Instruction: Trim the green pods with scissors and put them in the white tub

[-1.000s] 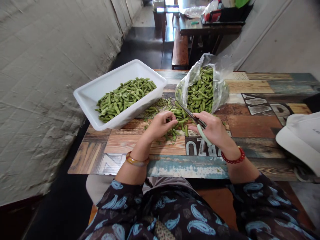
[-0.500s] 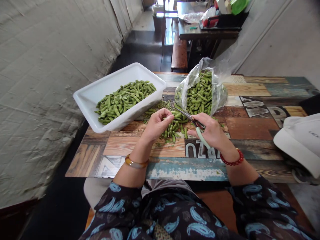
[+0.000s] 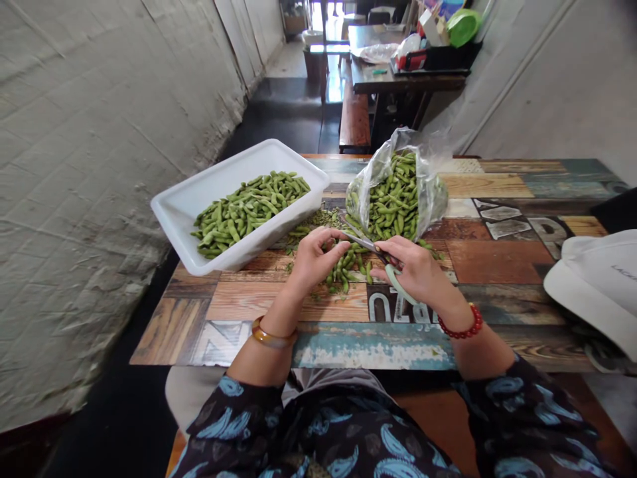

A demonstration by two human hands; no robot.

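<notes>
My right hand (image 3: 417, 269) grips a pair of scissors (image 3: 398, 284) with pale green handles, its blades pointing left toward my other hand. My left hand (image 3: 317, 257) is closed in a pinch, its fingertips right beside the blade tips; what it pinches is too small to make out. Beneath and between the hands lies a loose pile of green soybean pods (image 3: 343, 273), with trimmed bits behind it. A white plastic tub (image 3: 192, 262) at the left holds many pods. Behind my right hand, a clear plastic bag (image 3: 365, 182) lies open, full of pods.
The patchwork wooden table (image 3: 293, 302) carries a white cap (image 3: 592, 279) at the right edge. A rough white wall (image 3: 99, 133) runs along the left. Farther back stand a bench (image 3: 355, 119) and another table (image 3: 378, 83) bearing a black tray of items.
The scissors and my left fingertips have come together, the blades now reaching the fingers. The view has tilted up slightly, so everything sits a little lower.
</notes>
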